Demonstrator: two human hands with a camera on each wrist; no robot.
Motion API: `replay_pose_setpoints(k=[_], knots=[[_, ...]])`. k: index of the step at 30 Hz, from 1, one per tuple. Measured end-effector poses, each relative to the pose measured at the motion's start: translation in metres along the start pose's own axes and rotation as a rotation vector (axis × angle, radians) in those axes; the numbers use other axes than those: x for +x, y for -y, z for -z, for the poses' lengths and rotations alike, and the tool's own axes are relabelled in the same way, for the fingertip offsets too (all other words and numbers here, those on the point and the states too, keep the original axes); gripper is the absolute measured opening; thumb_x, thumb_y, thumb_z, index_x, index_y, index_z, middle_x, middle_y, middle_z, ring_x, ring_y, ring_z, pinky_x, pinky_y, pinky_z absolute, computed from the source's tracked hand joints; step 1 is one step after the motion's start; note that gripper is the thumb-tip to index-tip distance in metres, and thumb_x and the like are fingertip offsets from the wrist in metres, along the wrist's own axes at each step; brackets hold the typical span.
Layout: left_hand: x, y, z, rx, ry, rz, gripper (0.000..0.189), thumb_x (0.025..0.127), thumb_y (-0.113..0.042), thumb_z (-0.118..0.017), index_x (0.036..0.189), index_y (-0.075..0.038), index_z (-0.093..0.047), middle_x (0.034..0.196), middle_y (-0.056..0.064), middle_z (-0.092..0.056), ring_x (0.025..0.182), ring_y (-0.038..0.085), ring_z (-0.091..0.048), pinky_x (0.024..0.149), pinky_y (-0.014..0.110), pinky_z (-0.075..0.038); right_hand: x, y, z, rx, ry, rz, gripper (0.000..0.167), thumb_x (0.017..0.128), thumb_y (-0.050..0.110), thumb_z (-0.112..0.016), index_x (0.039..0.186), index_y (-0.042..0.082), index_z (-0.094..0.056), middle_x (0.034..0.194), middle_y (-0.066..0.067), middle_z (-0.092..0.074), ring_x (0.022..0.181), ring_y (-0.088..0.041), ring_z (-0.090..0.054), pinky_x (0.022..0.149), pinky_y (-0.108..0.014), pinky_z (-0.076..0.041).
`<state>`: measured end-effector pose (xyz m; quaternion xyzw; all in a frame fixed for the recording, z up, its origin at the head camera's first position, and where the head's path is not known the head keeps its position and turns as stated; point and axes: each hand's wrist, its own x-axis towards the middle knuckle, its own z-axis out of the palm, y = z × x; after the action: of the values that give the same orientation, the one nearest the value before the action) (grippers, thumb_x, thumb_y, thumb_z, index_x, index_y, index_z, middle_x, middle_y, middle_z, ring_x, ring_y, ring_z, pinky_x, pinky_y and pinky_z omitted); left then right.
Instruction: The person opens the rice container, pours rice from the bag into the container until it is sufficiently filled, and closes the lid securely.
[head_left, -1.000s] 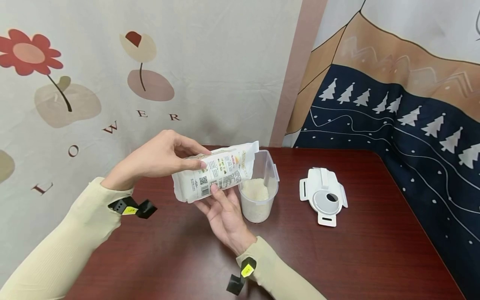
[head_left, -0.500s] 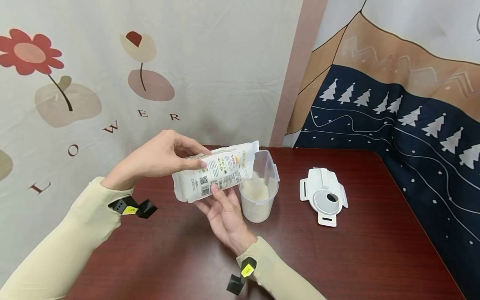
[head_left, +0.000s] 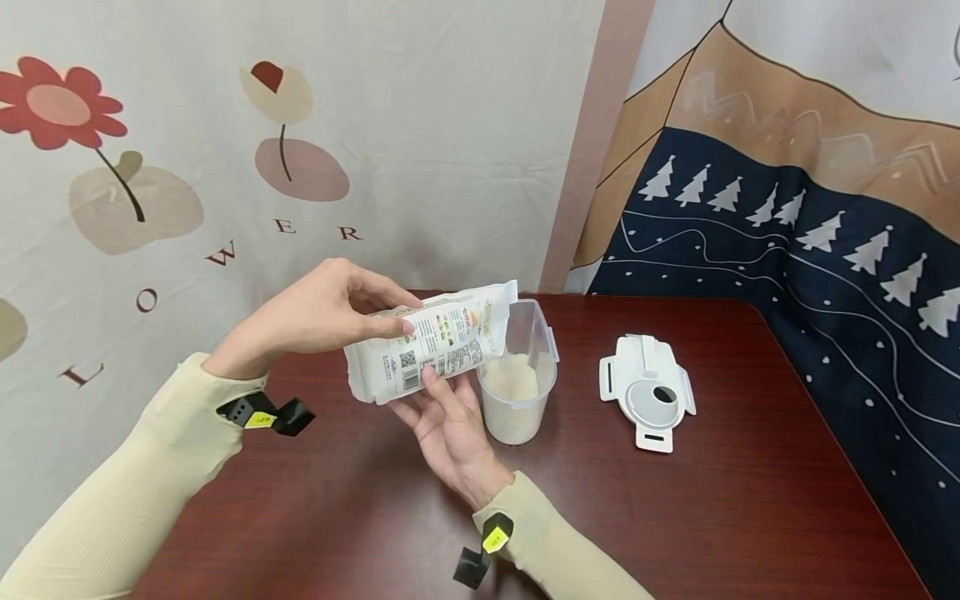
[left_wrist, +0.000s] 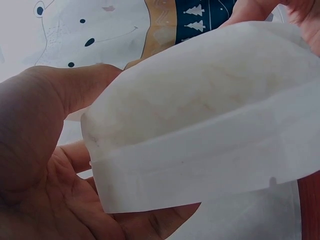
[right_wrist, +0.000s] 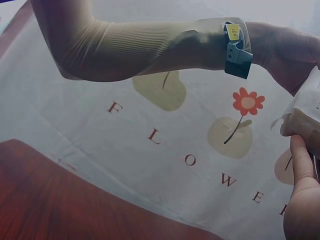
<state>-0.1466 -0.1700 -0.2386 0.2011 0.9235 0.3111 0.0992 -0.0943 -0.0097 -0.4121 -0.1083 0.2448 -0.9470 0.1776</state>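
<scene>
A white printed bag of rice (head_left: 427, 343) is tilted in the air in the head view, its narrower right end over the rim of a clear plastic container (head_left: 536, 342). My left hand (head_left: 315, 308) grips the bag from above, thumb on the printed face. From below, my right hand (head_left: 453, 437) holds it with the thumb on the front and fingers behind. The container stands upright on the table with white rice (head_left: 512, 377) inside. In the left wrist view the bag's bottom end (left_wrist: 190, 115) fills the middle. The bag's mouth faces away, so its opening is hidden.
To the right of the container, a white lid (head_left: 648, 393) with side clips and a round hatch lies on the dark red wooden table (head_left: 720, 500). A printed cloth (head_left: 450, 150) hangs behind the table, and a navy one (head_left: 795, 242) lies along its right side.
Both hands and the bag stay almost where they were. The rice surface in the container looked more heaped half a second ago and appears flatter now.
</scene>
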Motion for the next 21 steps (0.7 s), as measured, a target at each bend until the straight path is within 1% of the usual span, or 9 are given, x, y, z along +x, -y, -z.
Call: replay_pose_setpoints(k=[10,21], knots=[[-0.0015,-0.0008,-0.0014,0.005,-0.012,0.002,0.023,0.088,-0.028,-0.08,0.112,-0.028,-0.08,0.103,-0.005,-0.079,0.089,0.011,-0.075,0.073,0.028,-0.058,-0.0015,-0.0008,0.0001,0.006,-0.008,-0.014,0.045,0.106,0.019,-0.057,0.146,0.026,-0.04,0.142,0.001,-0.06,0.125,-0.015,-0.063,0.11,-0.039,-0.052],[-0.0041,-0.0022,-0.0005,-0.006,-0.017,-0.007,0.025,0.088,-0.031,-0.08,0.113,-0.025,-0.08,0.104,-0.002,-0.08,0.087,0.011,-0.075,0.07,0.026,-0.057,-0.0016,-0.0024,-0.0005,0.009,-0.006,-0.013,0.046,0.105,0.02,-0.059,0.146,0.025,-0.04,0.141,0.002,-0.06,0.125,-0.015,-0.063,0.11,-0.038,-0.052]])
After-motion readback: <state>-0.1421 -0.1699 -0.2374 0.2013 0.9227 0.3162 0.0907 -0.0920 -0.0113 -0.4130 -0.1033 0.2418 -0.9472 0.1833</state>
